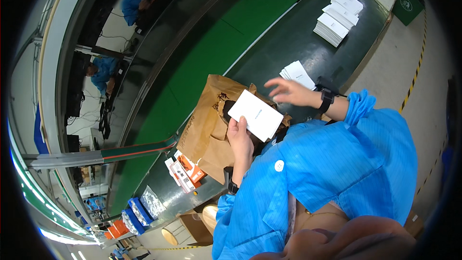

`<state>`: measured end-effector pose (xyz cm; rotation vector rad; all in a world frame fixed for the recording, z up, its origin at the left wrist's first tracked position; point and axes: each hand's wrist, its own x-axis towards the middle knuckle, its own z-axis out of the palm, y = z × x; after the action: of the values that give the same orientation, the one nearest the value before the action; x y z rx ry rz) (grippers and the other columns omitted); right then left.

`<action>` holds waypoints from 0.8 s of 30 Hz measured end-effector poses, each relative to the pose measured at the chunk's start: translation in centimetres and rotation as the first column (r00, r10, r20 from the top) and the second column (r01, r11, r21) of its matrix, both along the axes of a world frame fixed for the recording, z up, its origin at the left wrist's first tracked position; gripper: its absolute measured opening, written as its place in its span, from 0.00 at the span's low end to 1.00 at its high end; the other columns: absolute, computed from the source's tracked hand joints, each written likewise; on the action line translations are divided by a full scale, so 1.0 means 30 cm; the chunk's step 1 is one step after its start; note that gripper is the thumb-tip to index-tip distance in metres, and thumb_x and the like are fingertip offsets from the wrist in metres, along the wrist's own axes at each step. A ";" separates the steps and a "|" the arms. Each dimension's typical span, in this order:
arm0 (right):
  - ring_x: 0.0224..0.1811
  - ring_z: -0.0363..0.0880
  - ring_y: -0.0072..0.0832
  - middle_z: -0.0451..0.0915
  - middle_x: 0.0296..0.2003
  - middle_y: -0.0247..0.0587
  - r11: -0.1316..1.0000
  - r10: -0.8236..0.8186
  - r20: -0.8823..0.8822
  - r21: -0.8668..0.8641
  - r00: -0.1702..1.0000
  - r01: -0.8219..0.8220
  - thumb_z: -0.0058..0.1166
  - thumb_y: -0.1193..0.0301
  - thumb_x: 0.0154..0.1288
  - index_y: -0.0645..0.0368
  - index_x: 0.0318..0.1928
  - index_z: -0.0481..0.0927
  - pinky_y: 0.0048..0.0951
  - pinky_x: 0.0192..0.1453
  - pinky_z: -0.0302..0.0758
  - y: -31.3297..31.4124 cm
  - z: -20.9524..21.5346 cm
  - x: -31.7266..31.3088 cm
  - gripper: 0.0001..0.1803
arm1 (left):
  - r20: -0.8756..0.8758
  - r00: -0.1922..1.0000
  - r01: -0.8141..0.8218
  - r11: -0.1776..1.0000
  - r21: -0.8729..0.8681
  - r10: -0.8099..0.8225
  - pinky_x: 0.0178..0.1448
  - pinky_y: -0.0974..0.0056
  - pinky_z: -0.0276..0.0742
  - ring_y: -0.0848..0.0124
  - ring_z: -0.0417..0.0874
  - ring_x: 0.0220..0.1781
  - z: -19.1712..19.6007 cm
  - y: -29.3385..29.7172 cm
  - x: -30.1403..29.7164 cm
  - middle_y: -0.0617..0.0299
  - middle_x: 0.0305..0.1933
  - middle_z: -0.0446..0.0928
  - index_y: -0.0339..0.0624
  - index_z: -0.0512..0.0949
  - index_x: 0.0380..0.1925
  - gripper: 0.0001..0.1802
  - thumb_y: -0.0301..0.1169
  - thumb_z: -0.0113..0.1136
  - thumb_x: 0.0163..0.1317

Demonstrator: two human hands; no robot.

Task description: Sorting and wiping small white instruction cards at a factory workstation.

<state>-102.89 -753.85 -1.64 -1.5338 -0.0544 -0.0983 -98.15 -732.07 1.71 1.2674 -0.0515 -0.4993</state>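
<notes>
My left hand (239, 139) grips a white booklet (255, 114) with small print on its cover; a second edge under it suggests more than one. The thumb lies on top, and its fingers are hidden beneath. Just right of the booklet, my right hand (292, 92) is raised with fingers apart, holding nothing. Beside that hand, a small fanned pile of white booklets (297, 71) lies on the dark green table. Below the held booklet stands a torn brown paper bag (201, 124) with handwriting on it; dark contents show at its opening.
Several stacks of white booklets (332, 28) sit farther along the table (274, 53). Orange and white boxes (185, 171) lie left of the bag, with blue bins (139, 212) beyond. A green conveyor belt (192, 74) runs alongside. Co-workers in blue (132, 7) sit across it.
</notes>
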 end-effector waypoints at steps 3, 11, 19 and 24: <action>0.45 0.73 0.31 0.72 0.46 0.49 0.985 0.148 -0.098 -0.073 0.984 -0.155 0.48 0.63 0.59 0.65 0.53 0.63 0.29 0.46 0.70 0.089 0.040 0.003 0.25 | 0.057 0.998 0.023 1.000 -0.012 -0.022 0.47 0.68 0.70 0.71 0.74 0.44 0.027 -0.034 -0.015 0.58 0.44 0.73 0.35 0.66 0.47 0.14 0.27 0.43 0.62; 0.49 0.68 0.24 0.70 0.48 0.42 0.859 0.293 -0.152 0.476 0.944 -0.190 0.40 0.69 0.64 0.65 0.55 0.61 0.26 0.53 0.66 0.181 0.027 -0.031 0.20 | 0.031 0.994 -0.104 0.989 -0.101 0.108 0.47 0.68 0.69 0.73 0.74 0.42 0.035 -0.040 -0.030 0.58 0.41 0.73 0.34 0.68 0.42 0.11 0.28 0.43 0.63; 0.48 0.70 0.24 0.71 0.47 0.43 0.857 0.197 -0.270 0.514 0.942 -0.032 0.41 0.71 0.64 0.67 0.53 0.63 0.25 0.52 0.67 0.159 0.051 -0.032 0.18 | 0.041 0.987 -0.152 0.982 -0.107 0.157 0.43 0.70 0.71 0.75 0.75 0.39 0.031 -0.029 -0.025 0.61 0.39 0.73 0.37 0.68 0.39 0.10 0.31 0.43 0.63; 0.46 0.71 0.25 0.72 0.45 0.44 0.942 0.198 -0.290 0.321 0.936 -0.100 0.42 0.71 0.63 0.67 0.51 0.64 0.25 0.50 0.67 0.155 0.049 -0.034 0.18 | 0.031 0.993 -0.110 0.990 -0.091 0.114 0.43 0.70 0.71 0.75 0.75 0.39 0.021 -0.022 -0.022 0.60 0.40 0.73 0.37 0.68 0.40 0.11 0.32 0.42 0.64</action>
<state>-103.90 -749.18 -0.18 -1.2176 0.0972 0.2559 -98.81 -732.74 2.34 1.1852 -0.0322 -0.3733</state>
